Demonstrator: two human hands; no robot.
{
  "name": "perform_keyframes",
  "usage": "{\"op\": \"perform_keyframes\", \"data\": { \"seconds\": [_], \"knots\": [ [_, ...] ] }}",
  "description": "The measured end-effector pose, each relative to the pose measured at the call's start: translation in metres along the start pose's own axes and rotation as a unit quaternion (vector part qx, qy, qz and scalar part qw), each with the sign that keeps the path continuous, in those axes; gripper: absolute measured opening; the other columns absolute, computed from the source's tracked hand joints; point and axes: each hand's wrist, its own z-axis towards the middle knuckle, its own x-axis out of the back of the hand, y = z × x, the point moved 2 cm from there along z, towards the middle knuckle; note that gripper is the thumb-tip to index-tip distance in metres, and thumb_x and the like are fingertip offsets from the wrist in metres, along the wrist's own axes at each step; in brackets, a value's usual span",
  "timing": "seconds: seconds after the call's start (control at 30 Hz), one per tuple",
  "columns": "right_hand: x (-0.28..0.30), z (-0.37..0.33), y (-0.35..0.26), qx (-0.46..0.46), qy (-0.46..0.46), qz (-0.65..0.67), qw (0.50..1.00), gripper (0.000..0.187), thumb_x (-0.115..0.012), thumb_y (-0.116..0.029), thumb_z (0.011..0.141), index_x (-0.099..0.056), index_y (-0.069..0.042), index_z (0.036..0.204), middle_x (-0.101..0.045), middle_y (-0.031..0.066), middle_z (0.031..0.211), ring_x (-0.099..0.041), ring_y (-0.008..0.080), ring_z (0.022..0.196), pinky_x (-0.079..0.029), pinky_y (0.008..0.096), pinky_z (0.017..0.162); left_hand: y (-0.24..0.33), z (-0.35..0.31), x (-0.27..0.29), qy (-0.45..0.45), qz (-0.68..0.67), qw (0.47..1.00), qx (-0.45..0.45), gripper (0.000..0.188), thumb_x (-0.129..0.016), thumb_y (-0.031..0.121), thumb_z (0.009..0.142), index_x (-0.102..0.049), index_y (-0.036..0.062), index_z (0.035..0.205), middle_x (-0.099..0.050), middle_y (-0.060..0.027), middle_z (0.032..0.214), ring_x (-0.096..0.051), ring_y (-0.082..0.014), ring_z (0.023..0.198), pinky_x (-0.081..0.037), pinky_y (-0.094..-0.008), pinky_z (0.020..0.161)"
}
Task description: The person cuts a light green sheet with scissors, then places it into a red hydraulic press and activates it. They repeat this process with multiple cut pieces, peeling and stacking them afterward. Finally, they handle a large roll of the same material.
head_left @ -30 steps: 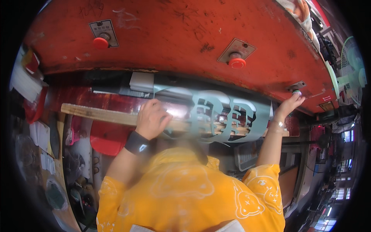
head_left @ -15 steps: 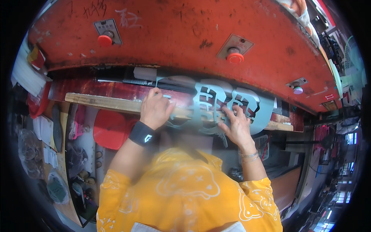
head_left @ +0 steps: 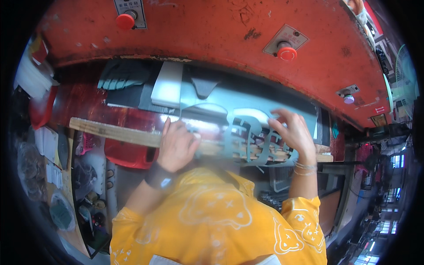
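Note:
A pale blue-green sheet [head_left: 259, 115] with large cut-out openings lies over the wooden bar, its near part hanging toward my body. My left hand [head_left: 177, 145] is at the sheet's left edge above the bar, fingers curled and seemingly closed on that edge; the exact contact is blurred. My right hand [head_left: 295, 131] hovers over the sheet's right part, fingers bent, thumb and forefinger apart. Whether its fingertips touch the sheet is unclear. A dark grey tapered shape [head_left: 205, 87] shows on the sheet's far part, under the red machine.
The red machine front [head_left: 198, 35] spans the far side, with a left red button [head_left: 125, 20] and a right red button [head_left: 287, 52]. A wooden bar [head_left: 115, 131] edges the dark red bed. Left are a white sheet stack [head_left: 167, 88], teal cut pieces [head_left: 121, 76] and a red stool [head_left: 128, 153].
My right hand has lifted off the openings and moved right and farther away. The sheet's cut-out part sits nearer my body. The view has tilted, showing more of the bed beneath the machine.

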Motion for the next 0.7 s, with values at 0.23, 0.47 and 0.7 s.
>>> {"op": "perform_keyframes", "data": {
  "seconds": [0.23, 0.47, 0.7],
  "knots": [
    [-0.115, 0.045, -0.111, 0.182, 0.132, -0.016, 0.974, 0.082, -0.079, -0.036, 0.064, -0.043, -0.010, 0.132, -0.031, 0.0238, 0.138, -0.030, 0.0484, 0.123, -0.028, 0.0574, 0.101, -0.015, 0.011, 0.055, 0.180, -0.353, 0.907, 0.139, 0.039, -0.059, 0.024, 0.087, -0.053, 0.0009, 0.117, -0.054, -0.0144, 0.119, -0.051, -0.0240, 0.111, -0.038, -0.0348, 0.099],
    [-0.146, -0.004, -0.126, 0.152, 0.168, 0.021, 0.974, 0.067, -0.078, -0.026, 0.057, -0.057, -0.014, 0.120, -0.035, 0.0222, 0.138, -0.028, 0.0539, 0.121, -0.030, 0.0555, 0.096, -0.021, -0.009, 0.008, 0.118, -0.228, 0.964, 0.065, 0.086, -0.057, 0.044, 0.085, -0.017, -0.0049, 0.143, -0.040, -0.0265, 0.137, -0.041, -0.0380, 0.125, -0.019, -0.0488, 0.108],
    [-0.113, -0.025, -0.082, 0.156, 0.105, 0.383, 0.904, 0.064, -0.075, -0.021, 0.058, -0.059, -0.007, 0.119, -0.038, 0.0219, 0.140, -0.038, 0.0367, 0.127, -0.030, 0.0416, 0.105, 0.002, -0.031, 0.011, 0.031, 0.049, 0.998, 0.019, 0.085, -0.067, 0.047, 0.076, -0.034, -0.0035, 0.136, -0.048, -0.0193, 0.131, -0.040, -0.0338, 0.127, -0.013, -0.0530, 0.109]
  ]
}}
